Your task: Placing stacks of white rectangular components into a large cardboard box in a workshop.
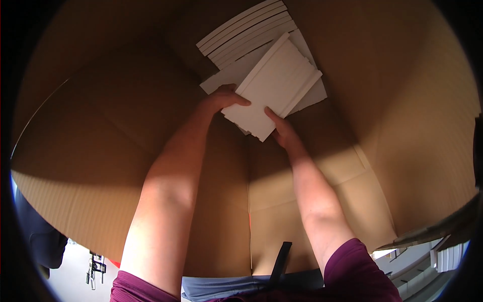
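Both of my arms reach down into a large cardboard box [115, 126]. Between my hands is a flat white cardboard piece [279, 75] with notched ends and folded long edges, tilted over the stack below. My left hand [225, 98] grips its left edge, thumb lying on top. On its lower right edge my right hand [282, 128] is closed, thumb on the face and fingers hidden underneath. Beneath and beyond lies a stack of similar flat white pieces [246, 30], several layers showing their edges. One white piece [314, 93] sticks out at the right under the held one.
The box's tall brown walls [402, 100] surround my arms on all sides. A black strap [280, 264] hangs at my waist near the box edge. Outside, dark fabric [43, 231] shows at lower left, and stacked white pieces [450, 257] at lower right.
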Action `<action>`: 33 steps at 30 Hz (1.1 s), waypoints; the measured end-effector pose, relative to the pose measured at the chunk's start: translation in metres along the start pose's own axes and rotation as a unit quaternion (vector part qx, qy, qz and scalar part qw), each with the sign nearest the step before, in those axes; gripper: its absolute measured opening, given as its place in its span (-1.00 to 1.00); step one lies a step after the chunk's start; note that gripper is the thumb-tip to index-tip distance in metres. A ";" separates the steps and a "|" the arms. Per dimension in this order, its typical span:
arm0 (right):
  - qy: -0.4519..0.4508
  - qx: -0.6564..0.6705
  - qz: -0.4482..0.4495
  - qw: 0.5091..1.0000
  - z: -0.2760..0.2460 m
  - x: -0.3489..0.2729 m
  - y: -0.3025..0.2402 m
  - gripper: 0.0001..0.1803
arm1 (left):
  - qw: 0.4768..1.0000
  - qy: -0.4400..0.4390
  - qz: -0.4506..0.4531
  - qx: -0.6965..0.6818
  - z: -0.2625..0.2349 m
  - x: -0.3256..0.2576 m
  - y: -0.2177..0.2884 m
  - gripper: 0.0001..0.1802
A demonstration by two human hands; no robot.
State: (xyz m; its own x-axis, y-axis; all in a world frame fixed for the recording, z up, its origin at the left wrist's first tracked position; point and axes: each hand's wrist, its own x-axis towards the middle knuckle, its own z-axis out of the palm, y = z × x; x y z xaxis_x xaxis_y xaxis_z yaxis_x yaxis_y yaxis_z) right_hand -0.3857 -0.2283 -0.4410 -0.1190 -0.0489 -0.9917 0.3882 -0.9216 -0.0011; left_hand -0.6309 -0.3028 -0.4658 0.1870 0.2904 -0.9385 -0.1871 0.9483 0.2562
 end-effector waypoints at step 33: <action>0.204 -0.261 -0.098 0.939 -0.016 0.053 -0.028 -0.20 | 0.910 0.254 0.018 0.327 0.038 0.007 0.015 0.00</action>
State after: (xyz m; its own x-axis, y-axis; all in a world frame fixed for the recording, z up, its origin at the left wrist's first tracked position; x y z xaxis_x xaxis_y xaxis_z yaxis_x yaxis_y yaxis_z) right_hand -0.3885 -0.1986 -0.4955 0.0832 0.3513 -0.9326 0.8024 -0.5786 -0.1463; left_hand -0.5957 -0.2818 -0.4601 -0.3098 0.3830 -0.8702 0.4606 0.8612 0.2151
